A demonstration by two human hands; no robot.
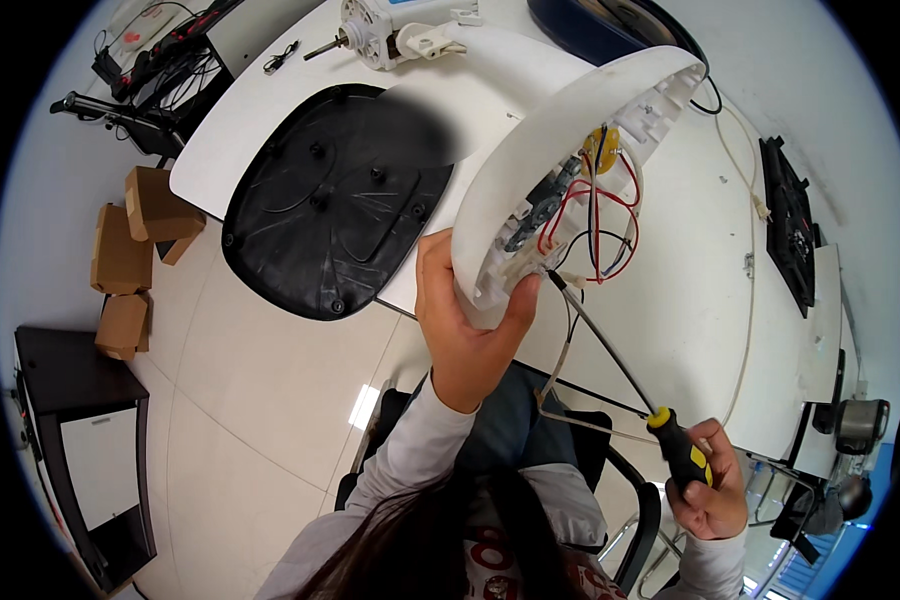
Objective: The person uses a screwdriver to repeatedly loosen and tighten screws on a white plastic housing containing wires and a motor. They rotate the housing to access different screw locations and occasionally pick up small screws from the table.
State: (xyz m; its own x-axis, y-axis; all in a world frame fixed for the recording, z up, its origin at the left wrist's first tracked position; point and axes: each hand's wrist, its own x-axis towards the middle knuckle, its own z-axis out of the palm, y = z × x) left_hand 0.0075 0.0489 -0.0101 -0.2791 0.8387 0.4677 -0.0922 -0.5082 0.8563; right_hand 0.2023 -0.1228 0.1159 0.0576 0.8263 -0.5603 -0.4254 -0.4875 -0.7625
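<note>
My left hand (467, 335) grips the lower end of a white plastic housing (530, 165), which is tilted up on its edge over the table. Inside the housing are red and black wires (595, 220), a yellow round part (600, 150) and a grey mechanism (545, 210). A screwdriver (686, 450) with a black and yellow handle is held in my right hand (710, 492). Its long shaft slants up to the left, and the tip meets the housing's lower inner edge beside my left thumb. Whether a screw sits there is too small to tell.
A black oval base cover (320, 230) lies left on the white table (240, 130), overhanging its edge. Behind it is a white motor unit (380, 35) with a metal shaft. A dark blue rounded object (570, 22) stands at the back. A pale cable (749, 330) runs along the right.
</note>
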